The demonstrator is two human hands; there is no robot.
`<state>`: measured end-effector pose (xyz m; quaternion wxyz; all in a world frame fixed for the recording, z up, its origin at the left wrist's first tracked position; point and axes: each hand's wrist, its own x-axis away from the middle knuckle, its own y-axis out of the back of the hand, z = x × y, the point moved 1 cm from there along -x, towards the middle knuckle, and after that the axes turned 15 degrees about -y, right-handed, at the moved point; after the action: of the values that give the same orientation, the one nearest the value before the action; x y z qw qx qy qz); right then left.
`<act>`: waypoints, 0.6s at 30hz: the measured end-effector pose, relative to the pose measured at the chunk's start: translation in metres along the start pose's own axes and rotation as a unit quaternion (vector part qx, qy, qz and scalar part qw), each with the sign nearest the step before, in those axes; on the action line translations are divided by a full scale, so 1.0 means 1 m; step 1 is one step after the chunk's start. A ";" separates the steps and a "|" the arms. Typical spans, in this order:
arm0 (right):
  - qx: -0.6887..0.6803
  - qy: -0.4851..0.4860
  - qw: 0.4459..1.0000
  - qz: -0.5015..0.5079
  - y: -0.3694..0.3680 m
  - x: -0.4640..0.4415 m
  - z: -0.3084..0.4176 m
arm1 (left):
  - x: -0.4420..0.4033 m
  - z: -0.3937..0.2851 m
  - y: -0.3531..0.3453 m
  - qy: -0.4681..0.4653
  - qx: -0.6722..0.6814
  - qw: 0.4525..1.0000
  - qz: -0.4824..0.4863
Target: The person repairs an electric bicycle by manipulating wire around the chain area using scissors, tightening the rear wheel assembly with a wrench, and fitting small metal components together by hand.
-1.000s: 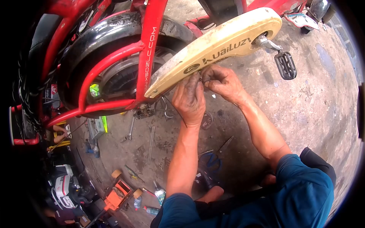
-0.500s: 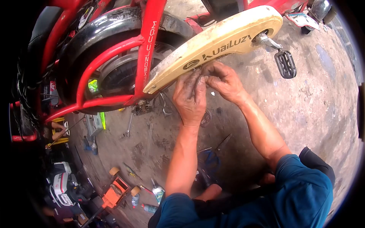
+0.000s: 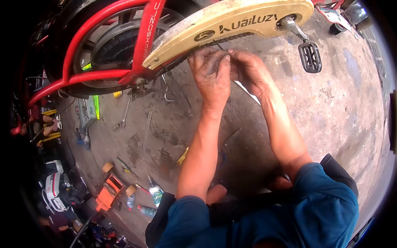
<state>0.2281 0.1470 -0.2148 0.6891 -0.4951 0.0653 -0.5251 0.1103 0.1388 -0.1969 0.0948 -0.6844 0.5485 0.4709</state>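
Observation:
A cream chain cover [image 3: 231, 25] with dark lettering runs along the red bike frame [image 3: 142, 41]. The chain [image 3: 180, 60] shows along its lower edge. Just below the cover, my left hand [image 3: 211, 76] is closed, thumb pressed to its fingers. My right hand [image 3: 250, 70] is closed beside it, its fingertips close to the left thumb. Whatever lies between the fingers is hidden or too small to name. A crank with a black pedal [image 3: 310, 56] sticks out at the cover's right end.
On the ground lie a wrench [image 3: 125, 112], a long metal rod [image 3: 147, 133], pliers [image 3: 126, 167] and a white bottle [image 3: 156, 193]. An orange jack [image 3: 110, 191] stands lower left. A person's hand [image 3: 51, 126] shows at the far left.
The bike has shifted up and left in view. My hands now sit a little below the cover, and more of the chain shows.

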 end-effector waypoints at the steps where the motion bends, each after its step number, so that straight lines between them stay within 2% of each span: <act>1: -0.013 -0.031 0.999 0.014 -0.001 0.000 0.003 | -0.003 -0.001 -0.001 -0.019 -0.009 1.000 0.000; 6: -0.068 0.018 0.997 -0.014 -0.004 -0.010 0.007 | -0.007 -0.007 -0.012 -0.141 -0.077 0.987 0.009; 7: -0.080 0.020 0.996 -0.022 -0.007 -0.013 0.010 | -0.004 -0.008 -0.014 -0.144 -0.071 0.987 0.005; 10: -0.099 0.037 0.992 0.064 0.007 -0.039 0.016 | 0.001 -0.010 -0.014 -0.124 -0.066 0.990 0.012; 14: -0.147 0.030 0.984 0.092 0.008 -0.050 0.015 | 0.006 -0.005 -0.019 -0.114 -0.063 0.991 0.021; 15: -0.110 0.053 0.992 0.031 -0.004 -0.033 0.019 | 0.007 -0.002 -0.019 -0.122 -0.073 0.990 0.024; 18: 0.079 0.109 0.991 -0.002 0.003 -0.020 0.030 | 0.014 -0.007 -0.020 -0.140 -0.076 0.986 0.041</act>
<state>0.2402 0.1809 -0.2106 0.7138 -0.3793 0.0970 -0.5807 0.1296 0.1328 -0.2114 0.0990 -0.5941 0.5202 0.6055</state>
